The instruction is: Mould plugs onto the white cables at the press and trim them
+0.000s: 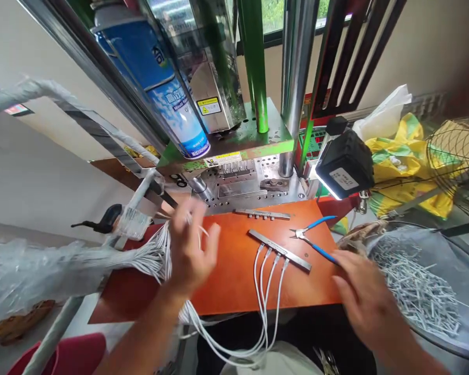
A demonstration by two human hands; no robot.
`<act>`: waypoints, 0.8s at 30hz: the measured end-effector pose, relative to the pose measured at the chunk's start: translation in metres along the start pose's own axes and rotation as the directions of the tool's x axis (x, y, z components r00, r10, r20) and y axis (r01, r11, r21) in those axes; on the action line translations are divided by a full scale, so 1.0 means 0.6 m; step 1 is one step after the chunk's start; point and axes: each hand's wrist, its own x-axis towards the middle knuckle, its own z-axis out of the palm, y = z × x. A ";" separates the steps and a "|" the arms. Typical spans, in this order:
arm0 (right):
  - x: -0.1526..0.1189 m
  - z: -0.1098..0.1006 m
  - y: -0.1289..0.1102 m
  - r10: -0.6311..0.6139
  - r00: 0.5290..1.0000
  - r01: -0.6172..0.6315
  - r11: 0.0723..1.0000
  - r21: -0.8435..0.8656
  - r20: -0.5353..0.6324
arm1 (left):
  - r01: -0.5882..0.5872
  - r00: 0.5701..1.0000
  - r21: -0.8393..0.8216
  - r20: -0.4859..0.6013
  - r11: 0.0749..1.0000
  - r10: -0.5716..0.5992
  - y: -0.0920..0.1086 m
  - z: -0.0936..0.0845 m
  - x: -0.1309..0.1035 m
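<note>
My left hand [193, 245] is smeared by motion over the left of the orange board, beside a bundle of white cables [152, 258]. Its thumb stands apart, but whether its fingers hold a cable cannot be made out. My right hand [365, 294] has thumb and fingers apart at the board's right edge. Its fingertips are at the end of one blue handle of the pliers [316, 249], which lie with jaws spread. Left of the pliers rests a metal bar [279, 250] with several white cables plugged along it. Farther back lies a second bar [262, 214] with small pieces along its edge.
Behind the orange board [226, 281] stands a press with a metal die bed [242, 190]. A blue spray can [156, 83] is in front of its upper part. A black lamp [346, 164] shines at right. A lined bin [418, 284] holds many small white pieces.
</note>
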 end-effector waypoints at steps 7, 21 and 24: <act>0.055 0.115 -0.067 -0.143 0.980 0.155 0.985 -0.076 0.141 | -0.148 0.761 -0.217 0.598 0.965 0.251 0.203 0.038 -0.158; 0.424 0.182 -0.058 -0.210 0.978 0.208 0.954 0.215 -0.013 | -0.073 0.887 -0.276 0.420 0.958 0.189 0.086 0.113 0.015; 0.541 0.233 -0.070 -0.170 0.985 0.168 0.961 0.220 -0.012 | -0.050 0.912 -0.256 0.382 0.965 0.149 0.011 0.155 0.109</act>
